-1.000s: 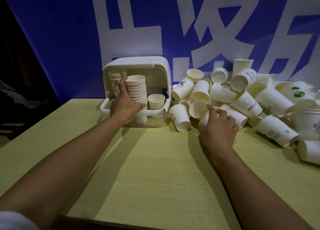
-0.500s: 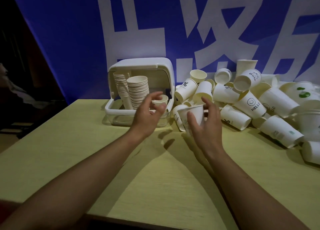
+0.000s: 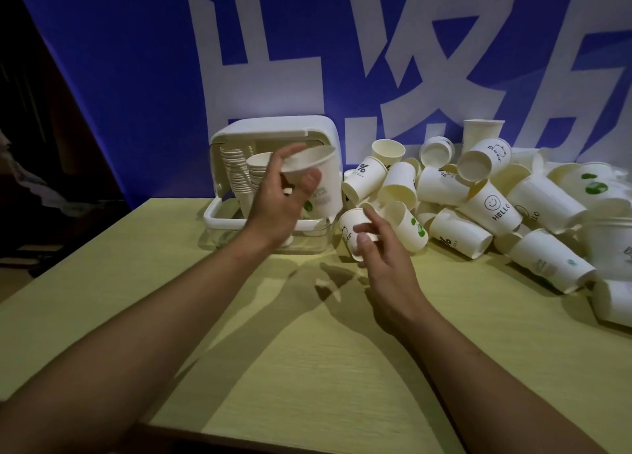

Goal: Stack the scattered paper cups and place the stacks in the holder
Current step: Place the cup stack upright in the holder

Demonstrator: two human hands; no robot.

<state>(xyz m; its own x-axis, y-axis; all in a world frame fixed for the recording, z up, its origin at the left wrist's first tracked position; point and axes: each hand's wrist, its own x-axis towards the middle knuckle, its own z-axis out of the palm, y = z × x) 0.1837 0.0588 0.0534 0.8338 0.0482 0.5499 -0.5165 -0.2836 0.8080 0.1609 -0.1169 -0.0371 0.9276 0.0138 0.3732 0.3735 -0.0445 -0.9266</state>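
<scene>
White paper cup w/ green print (image 3: 319,183) is gripped by left hand (image 3: 280,197) in front of white plastic holder (image 3: 273,130), which has stacks inside. Right hand (image 3: 383,248), fingers loosely spread, touches small white cup (image 3: 352,226) at edge of scattered pile on yellow wooden table (image 3: 307,351). Held cup should be kept mouth-up & steady so next cup is nested straight, no crushed rim.

A pale yellow wooden table (image 3: 307,368) fills the foreground. Behind the table hangs a blue banner (image 3: 136,77) with big white characters. Left of the banner, everything is dark.

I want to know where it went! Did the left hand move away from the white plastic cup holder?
Yes. The left hand left the stack in the white plastic cup holder, moved rightward, and holds a white paper cup.
</scene>
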